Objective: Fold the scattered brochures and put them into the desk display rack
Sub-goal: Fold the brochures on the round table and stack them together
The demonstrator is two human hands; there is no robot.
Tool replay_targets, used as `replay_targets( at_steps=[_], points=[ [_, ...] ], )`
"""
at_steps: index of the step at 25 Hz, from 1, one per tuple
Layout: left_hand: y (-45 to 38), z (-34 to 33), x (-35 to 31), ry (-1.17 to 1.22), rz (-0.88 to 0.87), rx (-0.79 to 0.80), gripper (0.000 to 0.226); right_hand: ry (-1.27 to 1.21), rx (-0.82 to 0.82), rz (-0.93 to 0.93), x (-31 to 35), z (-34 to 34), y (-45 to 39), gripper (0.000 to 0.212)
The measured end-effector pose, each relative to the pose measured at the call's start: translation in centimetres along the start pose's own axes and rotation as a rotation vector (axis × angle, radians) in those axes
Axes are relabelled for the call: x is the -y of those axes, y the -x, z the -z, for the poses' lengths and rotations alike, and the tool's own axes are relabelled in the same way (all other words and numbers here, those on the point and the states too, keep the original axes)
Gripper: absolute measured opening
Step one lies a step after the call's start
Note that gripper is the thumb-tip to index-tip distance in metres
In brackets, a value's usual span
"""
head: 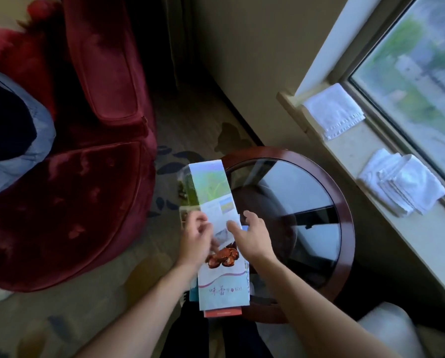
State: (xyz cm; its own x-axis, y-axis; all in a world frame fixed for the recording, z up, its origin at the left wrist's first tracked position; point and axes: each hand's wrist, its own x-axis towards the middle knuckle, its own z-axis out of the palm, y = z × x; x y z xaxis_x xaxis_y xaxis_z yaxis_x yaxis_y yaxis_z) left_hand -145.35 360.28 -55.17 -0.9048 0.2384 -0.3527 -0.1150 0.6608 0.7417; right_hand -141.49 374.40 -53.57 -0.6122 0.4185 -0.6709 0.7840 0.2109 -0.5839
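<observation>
A long folded brochure (213,192), pale blue and green with a crab picture and red lettering, stands lengthwise above the left rim of the round table (345,202). My left hand (195,236) pinches its left edge at mid-height. My right hand (249,233) is to its right with fingers spread and relaxed, the thumb touching the brochure's right edge. More brochures (222,312), one with a red-orange edge, lie beneath it near my lap. I cannot make out a display rack; something clear (183,182) shows behind the brochure's top left.
A red velvet armchair (87,177) fills the left. The table's dark glass top (293,208) is to the right. Folded white towels (332,112) and another stack (402,184) lie on the windowsill (358,156). Patterned carpet lies between.
</observation>
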Motion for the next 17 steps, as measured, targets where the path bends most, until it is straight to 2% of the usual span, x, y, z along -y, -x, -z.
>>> replay_targets(
  at_steps=[1,3,5,6,7,8,10,12,14,16,17],
  points=[
    [-0.6,0.3,0.7,0.027,0.086,-0.027,0.020,-0.053,0.036,0.044,0.3,-0.7,-0.4,0.068],
    [-1.9,0.3,2.1,0.210,0.297,0.090,0.036,-0.137,0.144,0.024,1.9,-2.8,-1.2,0.087],
    [-2.9,-0.3,1.9,0.385,0.408,0.214,0.035,-0.066,0.194,0.018,3.5,-4.9,-2.2,0.100],
    [-3.4,-0.6,1.3,0.480,0.421,0.205,0.035,-0.005,0.180,0.028,3.9,-5.5,-2.5,0.097],
    [-3.7,-0.8,0.4,0.567,0.419,0.163,0.035,0.044,0.131,0.042,4.0,-5.7,-2.8,0.085],
    [-3.9,-0.7,-0.2,0.687,0.442,0.132,0.035,0.060,0.065,0.065,4.0,-5.7,-2.9,0.063],
    [-3.8,-0.2,-0.8,0.679,0.376,0.172,0.031,0.025,-0.058,0.100,4.0,-4.9,-2.8,0.020],
    [-3.3,-0.2,-0.4,0.468,0.232,0.185,0.022,-0.002,-0.185,0.139,4.3,-3.8,-2.5,0.017],
    [-3.1,0.3,0.3,0.384,0.171,0.021,0.006,-0.097,-0.316,0.217,5.2,-2.6,-2.0,0.017],
    [-3.5,1.4,0.9,0.427,0.171,-0.139,0.022,-0.304,-0.344,0.286,5.9,-1.2,-1.3,0.015],
    [-3.8,2.0,1.3,0.501,0.176,-0.154,0.030,-0.373,-0.321,0.295,5.8,-0.6,-1.1,0.012]
  ],
)
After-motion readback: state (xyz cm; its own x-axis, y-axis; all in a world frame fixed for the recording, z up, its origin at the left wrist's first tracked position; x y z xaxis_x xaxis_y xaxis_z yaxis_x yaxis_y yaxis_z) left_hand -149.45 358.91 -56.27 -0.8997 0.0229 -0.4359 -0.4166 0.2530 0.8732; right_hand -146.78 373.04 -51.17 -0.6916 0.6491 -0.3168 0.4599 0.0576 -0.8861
